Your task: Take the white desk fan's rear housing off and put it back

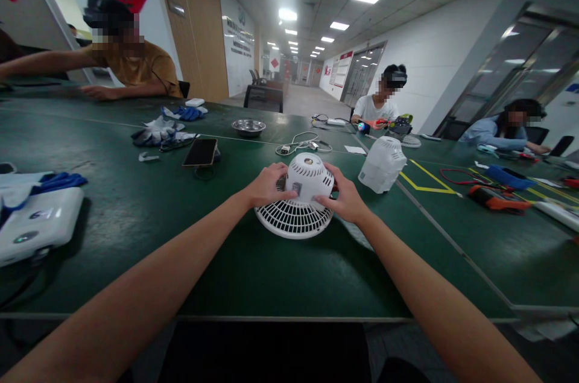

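A white fan motor housing [307,181], domed and slotted, sits over a round white fan grille [294,220] on the green table. My left hand [270,185] grips the housing's left side, thumb at a small printed label. From the right, my right hand [346,197] wraps the same housing, its thumb across the lower front. Whether the housing is fixed to the grille I cannot tell. Just beyond my right hand stands another white plastic housing [382,164] with slots near its top.
A phone [200,152], a metal bowl [248,127], white cables [304,145] and work gloves [160,131] lie further back. A white device [40,226] is at left, an orange multimeter [496,198] at right. Several people sit around the table.
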Motion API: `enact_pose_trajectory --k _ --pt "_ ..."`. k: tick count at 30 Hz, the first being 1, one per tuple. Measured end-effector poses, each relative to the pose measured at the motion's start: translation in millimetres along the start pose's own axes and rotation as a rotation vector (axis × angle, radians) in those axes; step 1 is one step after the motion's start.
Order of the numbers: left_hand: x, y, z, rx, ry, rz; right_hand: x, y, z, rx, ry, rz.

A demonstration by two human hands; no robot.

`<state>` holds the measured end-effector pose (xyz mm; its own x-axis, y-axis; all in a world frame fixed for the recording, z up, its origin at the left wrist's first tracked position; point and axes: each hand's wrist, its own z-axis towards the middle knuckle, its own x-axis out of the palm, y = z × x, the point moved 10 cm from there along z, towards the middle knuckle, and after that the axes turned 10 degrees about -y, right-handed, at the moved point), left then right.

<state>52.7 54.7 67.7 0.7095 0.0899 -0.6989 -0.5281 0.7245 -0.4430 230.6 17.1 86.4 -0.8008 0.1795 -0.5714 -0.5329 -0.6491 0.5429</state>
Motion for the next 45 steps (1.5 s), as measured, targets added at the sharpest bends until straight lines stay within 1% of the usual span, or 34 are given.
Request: enact_pose_trajectory --k 4,9,14,18,23,28,34,39,45 --pt "0.1 1.9 0.7 -0.013 -0.016 0.011 0.1 2.8 -0.6 0.001 0.003 -0.032" --pt "-1.5 0.8 -0.3 -0.029 -0.028 0.004 1.3 5.5 -0.8 0.014 -0.008 -0.019" --pt "-2.2 -0.4 -0.2 -0.050 -0.037 -0.006 3.2 0.6 -1.2 0.050 -0.009 -0.005" --pt "-1.5 0.3 0.2 -0.038 -0.045 0.008 2.5 -2.9 -0.7 0.072 -0.013 -0.002" --pt "0.4 2.4 0.2 -0.020 -0.031 0.010 2.6 -1.3 0.3 0.082 0.001 0.024" --pt "0.1 2.9 0.2 -0.036 -0.018 0.007 2.7 -1.5 1.4 0.091 -0.002 0.041" --pt "1.4 1.1 -0.1 -0.036 0.000 0.051 2.4 -0.3 2.0 0.070 -0.001 -0.026" --pt "0.4 -1.0 -0.5 -0.017 -0.015 0.074 2.5 1.3 2.1 0.073 0.015 0.000" --pt "1.8 2.3 -0.7 -0.044 -0.007 0.067 5.2 -2.7 0.8 0.097 0.013 0.002"
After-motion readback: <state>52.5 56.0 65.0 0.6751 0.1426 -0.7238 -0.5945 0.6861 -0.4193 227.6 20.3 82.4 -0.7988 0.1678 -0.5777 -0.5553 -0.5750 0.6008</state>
